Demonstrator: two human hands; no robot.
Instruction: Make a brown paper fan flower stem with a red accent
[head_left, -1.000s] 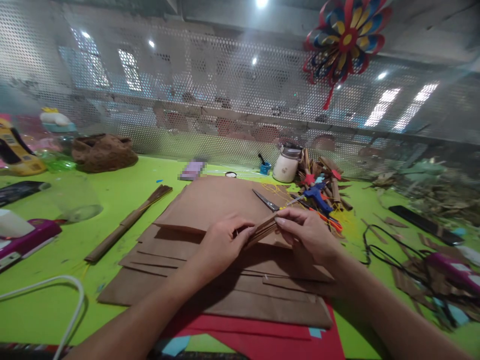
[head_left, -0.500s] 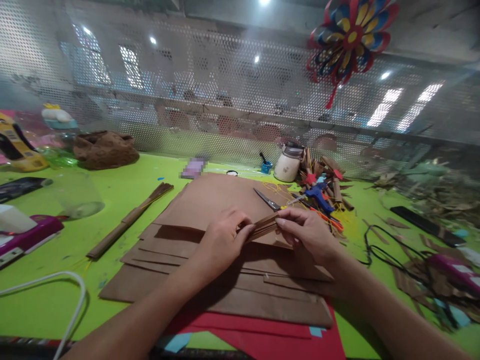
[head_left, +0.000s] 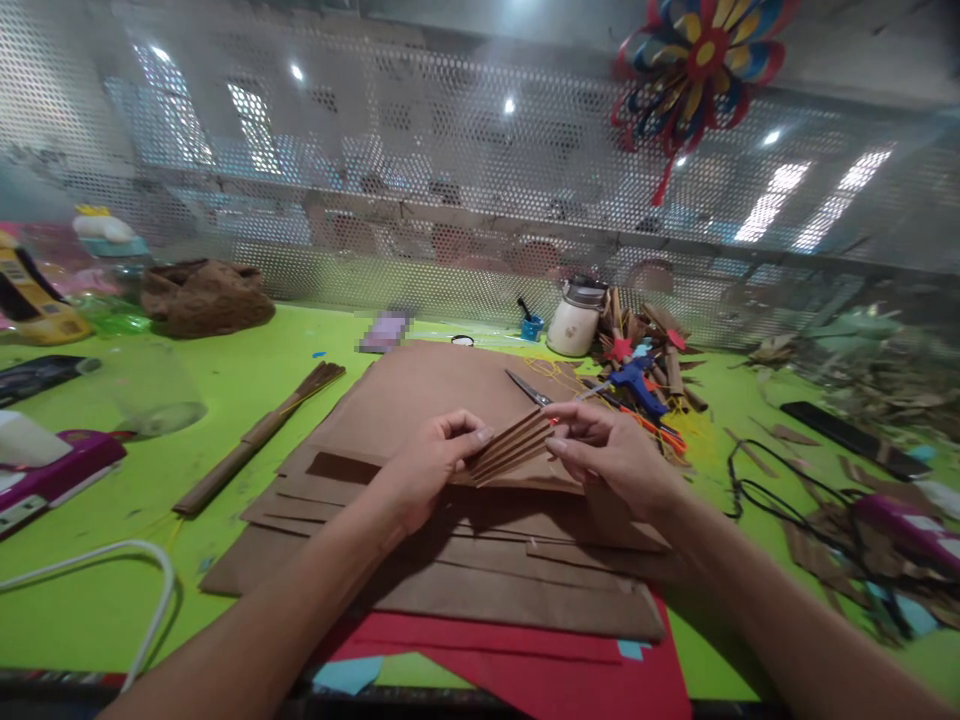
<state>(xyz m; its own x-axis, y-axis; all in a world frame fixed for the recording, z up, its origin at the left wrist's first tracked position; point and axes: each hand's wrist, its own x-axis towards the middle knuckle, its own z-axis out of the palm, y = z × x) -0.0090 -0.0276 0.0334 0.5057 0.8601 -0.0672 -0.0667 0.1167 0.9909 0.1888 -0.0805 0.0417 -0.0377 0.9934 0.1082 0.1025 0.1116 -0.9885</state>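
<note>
Between both hands is a pleated strip of brown paper [head_left: 514, 446], its folds fanned slightly apart. My left hand [head_left: 442, 455] pinches its left end between thumb and fingers. At the other end, my right hand [head_left: 607, 450] is closed on the strip with thumb and fingertips. Below the hands lie stacked brown paper sheets [head_left: 450, 590], some with cut or folded edges. Scissors [head_left: 527, 387] rest on the stack just beyond my right hand, their handles partly hidden. A blue glue gun [head_left: 637, 383] lies a little farther right.
Left of the stack lies a rolled brown paper bundle [head_left: 255, 440] with yellow string. A white jar [head_left: 576, 318] and paper scraps stand at the back right. Red paper [head_left: 540, 660] shows under the stack. A black cable [head_left: 739, 480] curls at right, a white cable [head_left: 161, 590] at left.
The strip's pleats, pressed together before, are now spread into a fan. My left hand has shifted slightly left and turned, still pinching its end. The camera view has moved slightly.
</note>
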